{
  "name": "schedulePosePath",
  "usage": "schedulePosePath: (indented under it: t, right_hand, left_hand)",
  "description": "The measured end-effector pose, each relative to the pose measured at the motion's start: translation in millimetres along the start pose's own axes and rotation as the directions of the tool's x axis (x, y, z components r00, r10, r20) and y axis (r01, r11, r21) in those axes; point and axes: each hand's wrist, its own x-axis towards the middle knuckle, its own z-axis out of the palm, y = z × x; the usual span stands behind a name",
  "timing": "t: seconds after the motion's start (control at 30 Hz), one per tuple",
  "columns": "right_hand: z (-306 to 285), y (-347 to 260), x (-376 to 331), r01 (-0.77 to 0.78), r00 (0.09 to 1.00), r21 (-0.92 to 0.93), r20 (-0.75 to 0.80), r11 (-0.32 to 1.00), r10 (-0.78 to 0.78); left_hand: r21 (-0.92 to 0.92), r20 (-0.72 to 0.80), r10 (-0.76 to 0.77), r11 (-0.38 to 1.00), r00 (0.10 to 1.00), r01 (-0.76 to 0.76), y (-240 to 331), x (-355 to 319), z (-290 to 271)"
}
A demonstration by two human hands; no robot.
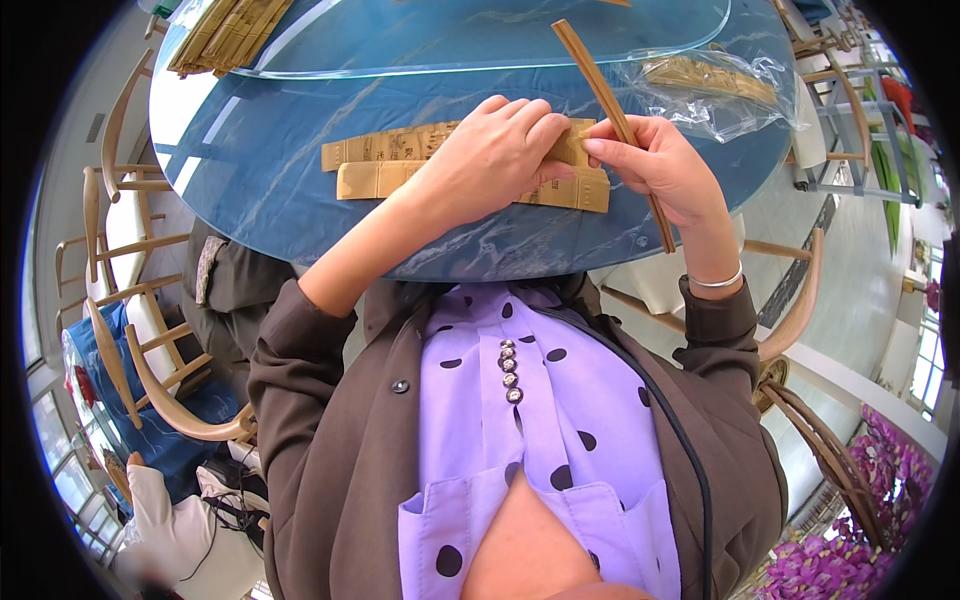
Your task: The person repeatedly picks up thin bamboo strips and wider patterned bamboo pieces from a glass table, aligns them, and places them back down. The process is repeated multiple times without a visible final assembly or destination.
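Note:
A pair of brown wooden chopsticks [597,80] slants through my right hand [665,165], whose fingers are closed around it. My right thumb and fingertips also reach the end of a kraft paper sleeve [568,147]. My left hand [500,150] curls its fingers over that sleeve, with the thumb close to its lower edge; the fingertips are partly hidden. Under and beside my left hand, a second flat kraft sleeve [370,181] with a folded end lies on the blue table [330,235], nearer to me than the first.
A clear plastic bag [715,110] with kraft sleeves in it lies at the right. A stack of kraft-wrapped strips [230,35] sits at the far left. A glass turntable [480,45] covers the table's far part. Wooden chairs [175,390] stand around.

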Motion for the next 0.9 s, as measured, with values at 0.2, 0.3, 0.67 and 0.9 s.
schedulePosePath:
  t: [0.2,0.3,0.67,0.9]
  right_hand:
    - [10,-8,-4,-0.009,0.996,0.051,0.084,0.999,0.005]
    - [11,-4,0,0.029,0.994,0.049,0.108,0.998,-0.034]
    - [17,-14,-4,0.008,0.989,0.092,0.147,0.996,-0.022]
    - [15,1,-1,0.097,0.995,-0.093,-0.02,0.991,-0.099]
  left_hand:
    - [-0.061,-0.003,0.002,0.998,1.0,-0.003,3,-4,-5]
    - [-0.082,-0.026,0.039,0.996,0.999,-0.041,3,-5,-4]
    - [-0.078,-0.049,0.042,0.996,0.998,-0.046,6,-6,-6]
    - [-0.024,0.015,0.01,1.0,1.0,-0.01,0,-9,-1]
